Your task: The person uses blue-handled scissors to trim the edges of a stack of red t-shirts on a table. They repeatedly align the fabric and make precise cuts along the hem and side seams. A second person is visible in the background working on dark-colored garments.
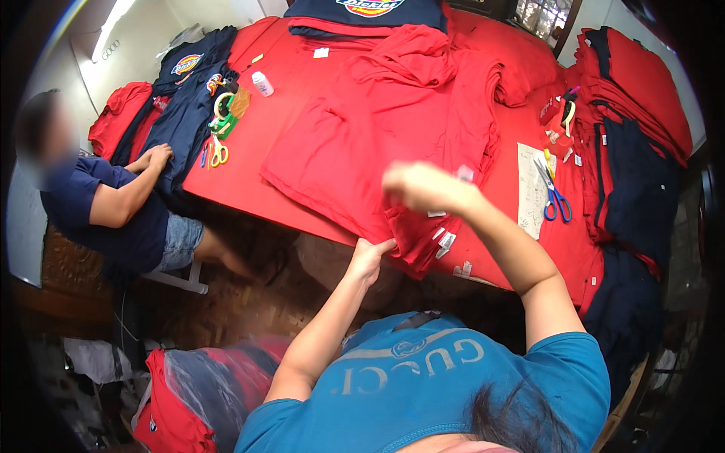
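left hand pinching red shirt hem, small white tags beside

blue scissors on paper sheet | white bottle | seated co-worker at left

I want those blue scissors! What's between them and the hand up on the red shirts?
In the head view, only red cloth and small white tags lie between the right hand and blue scissors.
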`<state>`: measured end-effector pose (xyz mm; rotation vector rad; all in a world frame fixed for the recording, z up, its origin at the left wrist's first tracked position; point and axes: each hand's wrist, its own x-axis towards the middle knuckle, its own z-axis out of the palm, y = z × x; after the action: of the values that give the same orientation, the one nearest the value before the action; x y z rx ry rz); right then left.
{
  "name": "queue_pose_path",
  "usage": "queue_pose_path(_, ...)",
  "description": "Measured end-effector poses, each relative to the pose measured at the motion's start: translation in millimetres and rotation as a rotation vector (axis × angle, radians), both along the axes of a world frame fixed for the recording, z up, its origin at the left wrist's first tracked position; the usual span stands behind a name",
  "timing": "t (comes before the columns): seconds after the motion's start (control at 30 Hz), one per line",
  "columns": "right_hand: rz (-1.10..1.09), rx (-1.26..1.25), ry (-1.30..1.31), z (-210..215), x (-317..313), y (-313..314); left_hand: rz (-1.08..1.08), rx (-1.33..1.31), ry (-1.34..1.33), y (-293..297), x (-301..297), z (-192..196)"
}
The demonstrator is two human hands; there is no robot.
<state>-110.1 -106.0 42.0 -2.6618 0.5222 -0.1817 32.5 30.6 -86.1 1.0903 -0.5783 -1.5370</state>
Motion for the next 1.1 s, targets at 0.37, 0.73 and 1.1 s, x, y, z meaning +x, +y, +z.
queue_pose_path(0.37, -0.027, 0.285, -0.107, -85.4, -49.0, 49.6, -0.126, 0.228, 0.208, 15.9, -14.2, 20.1)
queue_pose_path(0.73, -1.260, 0.825, -0.895, -140.1, -212.1, -65.7, 0.003, 0.252, 0.321, -4.7, -43.3, 20.0)
queue_pose_path(1.1, -0.578, 1.190, -0.684, -61.5, -76.0, -11.9, 0.075, -0.606, 0.107, 37.7, 3.8, 179.8)
